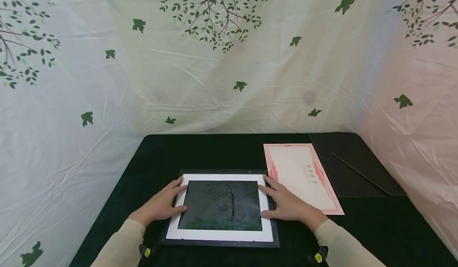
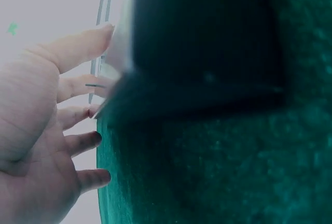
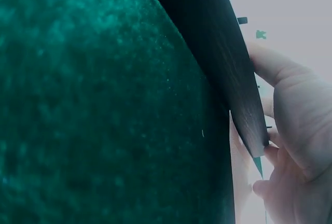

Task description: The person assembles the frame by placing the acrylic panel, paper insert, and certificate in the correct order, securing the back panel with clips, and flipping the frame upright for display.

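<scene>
While both hands lie over a black frame [image 1: 277, 235] at the lower centre of the head view, parts of them are hard to read. The left hand [image 1: 161, 205] has its fingers and thumb spread apart, tips on the left side of the white border [image 1: 220, 236]; the right hand [image 1: 286, 203] lies likewise on the right side, digits apart. Some fingers are hidden from above, and whether any bear down cannot be told. A tree shape shows faintly in the dark glossy centre [image 1: 220, 205]; I cannot tell whether it is printed or reflected. The left wrist view is half filled by a blurred dark mass, the right by a rim close to the lens. Both sleeves [image 1: 121, 243] are cut off by the bottom edge.

A dark green cloth [image 1: 204, 151] covers the table. Right of centre lies a pink-bordered sheet [image 1: 291, 163], its lettering too small to read, and towards the right edge a dark board [image 1: 368, 151] with a thin stick [image 1: 361, 174] across it. Pale fabric [image 1: 200, 80] printed with leaves and branches closes in the back and sides.
</scene>
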A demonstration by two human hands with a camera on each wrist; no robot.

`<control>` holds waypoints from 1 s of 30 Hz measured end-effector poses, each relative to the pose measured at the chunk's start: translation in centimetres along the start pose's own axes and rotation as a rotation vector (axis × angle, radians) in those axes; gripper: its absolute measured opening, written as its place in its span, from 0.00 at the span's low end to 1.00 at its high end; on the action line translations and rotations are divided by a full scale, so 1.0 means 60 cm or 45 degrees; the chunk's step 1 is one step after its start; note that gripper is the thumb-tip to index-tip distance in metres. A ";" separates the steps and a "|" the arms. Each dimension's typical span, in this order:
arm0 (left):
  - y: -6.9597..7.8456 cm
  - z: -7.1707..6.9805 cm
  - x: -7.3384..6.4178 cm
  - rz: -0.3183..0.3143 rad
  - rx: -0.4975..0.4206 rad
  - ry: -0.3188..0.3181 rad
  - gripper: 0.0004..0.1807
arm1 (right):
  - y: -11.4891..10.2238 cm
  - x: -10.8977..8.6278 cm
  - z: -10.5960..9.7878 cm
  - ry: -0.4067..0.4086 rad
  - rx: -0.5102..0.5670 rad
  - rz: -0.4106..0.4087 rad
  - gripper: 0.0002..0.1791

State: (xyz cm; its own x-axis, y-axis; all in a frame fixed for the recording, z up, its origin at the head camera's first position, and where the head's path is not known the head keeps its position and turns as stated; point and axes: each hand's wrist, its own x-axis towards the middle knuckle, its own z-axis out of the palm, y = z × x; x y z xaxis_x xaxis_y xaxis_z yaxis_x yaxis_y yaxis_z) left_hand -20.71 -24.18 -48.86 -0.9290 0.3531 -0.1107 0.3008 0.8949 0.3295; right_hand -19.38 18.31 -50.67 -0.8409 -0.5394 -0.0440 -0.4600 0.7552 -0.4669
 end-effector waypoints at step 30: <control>0.005 0.000 -0.015 -0.012 0.230 0.032 0.42 | 0.002 -0.030 -0.007 0.199 0.039 0.106 0.48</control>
State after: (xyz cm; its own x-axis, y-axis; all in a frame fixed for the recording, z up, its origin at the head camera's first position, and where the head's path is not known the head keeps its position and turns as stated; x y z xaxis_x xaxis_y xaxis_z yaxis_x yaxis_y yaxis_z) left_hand -19.77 -24.22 -48.65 -0.9364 0.3393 -0.0891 0.3236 0.9335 0.1545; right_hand -18.02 19.52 -50.27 -0.9110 -0.4090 0.0532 -0.3798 0.7818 -0.4945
